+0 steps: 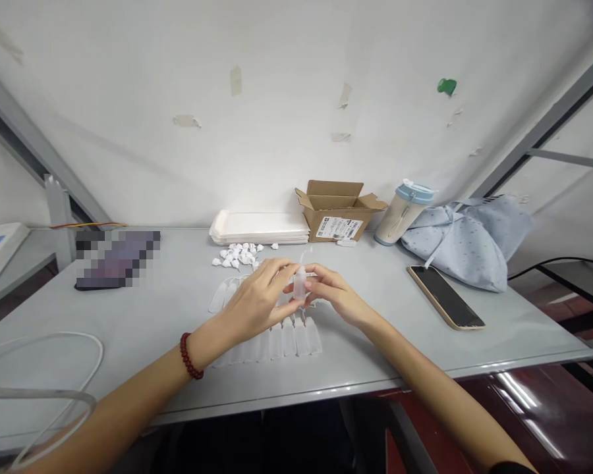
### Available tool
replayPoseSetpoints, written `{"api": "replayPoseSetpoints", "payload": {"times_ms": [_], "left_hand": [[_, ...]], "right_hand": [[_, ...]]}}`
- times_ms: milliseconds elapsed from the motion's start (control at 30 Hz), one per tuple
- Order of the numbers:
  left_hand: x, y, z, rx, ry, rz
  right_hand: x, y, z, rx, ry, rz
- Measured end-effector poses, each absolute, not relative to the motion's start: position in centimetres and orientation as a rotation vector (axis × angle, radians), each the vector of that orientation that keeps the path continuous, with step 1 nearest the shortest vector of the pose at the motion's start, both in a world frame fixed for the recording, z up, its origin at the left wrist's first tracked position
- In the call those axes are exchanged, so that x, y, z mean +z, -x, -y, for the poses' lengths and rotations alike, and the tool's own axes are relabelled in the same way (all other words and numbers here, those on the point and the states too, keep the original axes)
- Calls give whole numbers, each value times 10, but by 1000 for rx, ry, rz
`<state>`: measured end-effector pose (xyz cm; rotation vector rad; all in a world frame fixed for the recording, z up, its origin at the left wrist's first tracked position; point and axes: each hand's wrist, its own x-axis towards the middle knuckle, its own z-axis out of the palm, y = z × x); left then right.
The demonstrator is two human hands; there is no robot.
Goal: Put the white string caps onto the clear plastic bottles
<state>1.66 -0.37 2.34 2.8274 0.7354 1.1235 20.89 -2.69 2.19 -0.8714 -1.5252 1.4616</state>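
Note:
Between my two hands, a small translucent plastic bottle [300,287] stands upright above the table, with a thin pale tube or strap at its top. My left hand [261,293] closes on it from the left, thumb low and fingers near the neck. My right hand [334,289] grips it from the right with bent fingers. Just below lies a row of several similar clear bottles [277,342], their narrow ends pointing away from me. More bottles [220,297] lie behind my left hand, partly hidden by it. Small white caps [240,255] are heaped beyond them.
At the wall are a stack of white envelopes [261,227], an open cardboard box [338,214] and a tumbler [402,214]. On the right lie a phone [445,297] and a blue cloth bag [462,247]. A white cable [99,355] loops at the left; a blurred dark item [121,260] lies beyond.

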Motion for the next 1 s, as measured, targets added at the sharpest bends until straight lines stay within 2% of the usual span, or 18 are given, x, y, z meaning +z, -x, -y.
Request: {"api": "replayPoseSetpoints", "payload": {"times_ms": [233,533,733,867,1000], "left_hand": [[28,-19,3,1041,-2901,-690],[27,-23,8,1141,-2869,-574],[25,-41,34,847,-2715,-540],[17,-58,50,645,-2724,-598],[11,-65,53,480,-2748,-712]], "right_hand": [[32,-212,29,1388,904,1632],[39,-228,27,1466,994,1843],[46,-259,23,1698,1214,2241],[50,-269,22,1848,1345,2336],[47,-268,20,1859,1425,2346]]}}
